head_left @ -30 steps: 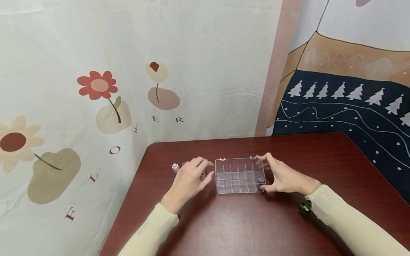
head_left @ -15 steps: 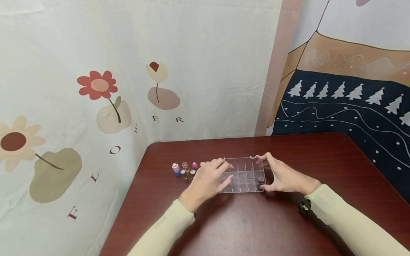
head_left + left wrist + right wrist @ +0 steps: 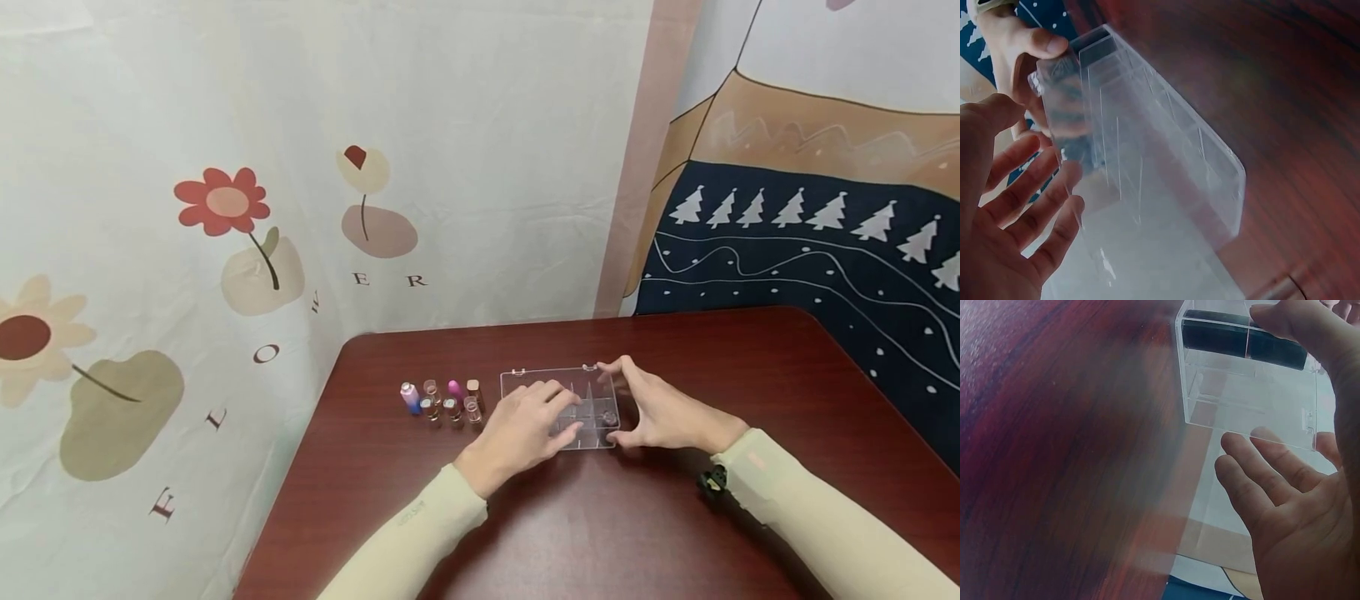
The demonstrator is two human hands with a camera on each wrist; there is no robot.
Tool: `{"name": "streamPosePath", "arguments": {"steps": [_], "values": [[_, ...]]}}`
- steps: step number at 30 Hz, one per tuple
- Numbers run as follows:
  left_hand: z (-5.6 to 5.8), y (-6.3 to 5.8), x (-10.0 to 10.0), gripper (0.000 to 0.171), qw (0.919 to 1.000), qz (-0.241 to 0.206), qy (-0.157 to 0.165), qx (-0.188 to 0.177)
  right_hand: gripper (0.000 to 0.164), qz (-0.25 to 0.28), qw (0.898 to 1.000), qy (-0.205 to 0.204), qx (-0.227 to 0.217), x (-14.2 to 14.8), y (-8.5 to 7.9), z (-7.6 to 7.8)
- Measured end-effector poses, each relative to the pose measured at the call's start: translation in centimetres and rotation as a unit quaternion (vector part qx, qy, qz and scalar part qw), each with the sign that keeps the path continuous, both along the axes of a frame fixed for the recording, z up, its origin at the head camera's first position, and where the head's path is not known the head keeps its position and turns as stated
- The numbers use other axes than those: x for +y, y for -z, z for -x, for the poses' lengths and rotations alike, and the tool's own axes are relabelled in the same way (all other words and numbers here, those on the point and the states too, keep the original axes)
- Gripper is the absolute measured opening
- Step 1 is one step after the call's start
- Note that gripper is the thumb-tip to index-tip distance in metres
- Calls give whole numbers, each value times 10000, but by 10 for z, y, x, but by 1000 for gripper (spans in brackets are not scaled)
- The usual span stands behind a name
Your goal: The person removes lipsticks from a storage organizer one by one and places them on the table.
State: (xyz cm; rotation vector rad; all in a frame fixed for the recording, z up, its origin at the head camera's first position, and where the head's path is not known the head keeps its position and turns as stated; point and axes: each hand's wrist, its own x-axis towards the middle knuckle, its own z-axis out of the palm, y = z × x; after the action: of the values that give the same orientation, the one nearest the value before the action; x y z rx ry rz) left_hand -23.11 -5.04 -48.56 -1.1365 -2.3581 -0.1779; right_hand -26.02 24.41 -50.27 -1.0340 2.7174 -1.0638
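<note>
A clear divided plastic box (image 3: 592, 408) stands on the table, its long side towards me. My right hand (image 3: 663, 412) holds its right end, with the thumb at the near side and fingers at the far side. A dark cylinder (image 3: 1216, 336) shows through the box wall by the right thumb. My left hand (image 3: 521, 429) is over the box's left half, hiding part of it. The left fingers are loosely bent, and the left wrist view shows nothing between them, with the dividers (image 3: 1113, 131) close beside the fingertips.
Left of the box stand several small bottles and tubes, among them a pink-to-blue bottle (image 3: 410, 398), a magenta-topped one (image 3: 454, 388) and a small clear bottle (image 3: 472, 409). A printed cloth (image 3: 487, 167) hangs behind the reddish-brown table (image 3: 600, 533).
My left hand has moved right, from beside the small bottles to over the box, so those bottles are now in sight. The right hand keeps its place at the box's right end.
</note>
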Motion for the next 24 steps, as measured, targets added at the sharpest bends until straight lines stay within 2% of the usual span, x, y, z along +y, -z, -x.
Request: {"name": "streamPosePath", "arguments": {"steps": [6,13,24], "values": [[-1,2,18,32,9996,271,-69,-45,98,-19,10000,-13,18,1,-1,0],[0,3,35,33,9993,342,-88,-80,95,141,9997,-194,93,1,0,1],[3,8,45,26,9991,391,-76,-128,93,161,9997,-193,50,2,1,2]]}}
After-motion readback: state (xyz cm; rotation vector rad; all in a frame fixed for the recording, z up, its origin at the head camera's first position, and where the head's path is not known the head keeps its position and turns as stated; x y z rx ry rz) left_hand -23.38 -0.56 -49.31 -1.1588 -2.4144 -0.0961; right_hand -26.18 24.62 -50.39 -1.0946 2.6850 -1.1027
